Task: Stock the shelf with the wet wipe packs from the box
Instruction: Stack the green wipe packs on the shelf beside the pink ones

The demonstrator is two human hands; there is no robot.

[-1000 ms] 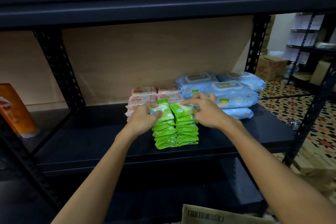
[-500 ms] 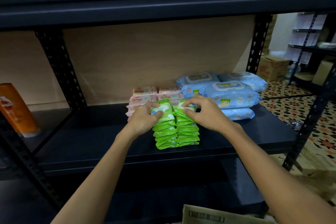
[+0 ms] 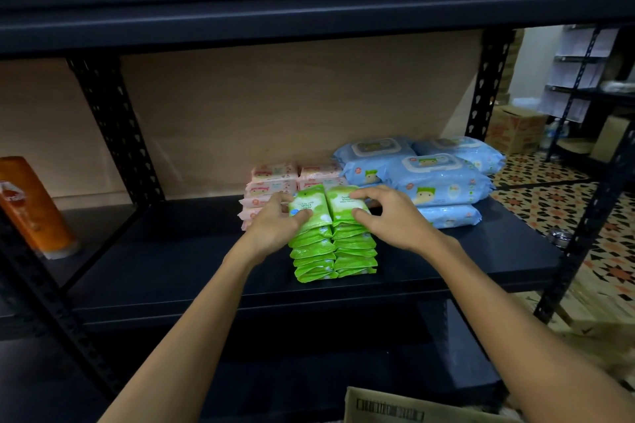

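Our left grip pinches the left green pack stack; our right grip pinches the right green pack stack; both stacks stand mid-shelf, bare shelf leftward; blue packs rightward; box below.

2 side-by-side stacks of green wet wipe packs on dark shelf.

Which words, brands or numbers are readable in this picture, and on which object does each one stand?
None reads in full.
"rs": white letters on the orange bottle, rest cut off.
Dark print on the two top green wet wipe packs: too blurred.
Labels on the pale blue packs and pink packs: too small.
Barcode on the cardboard box flap: no readable digits.
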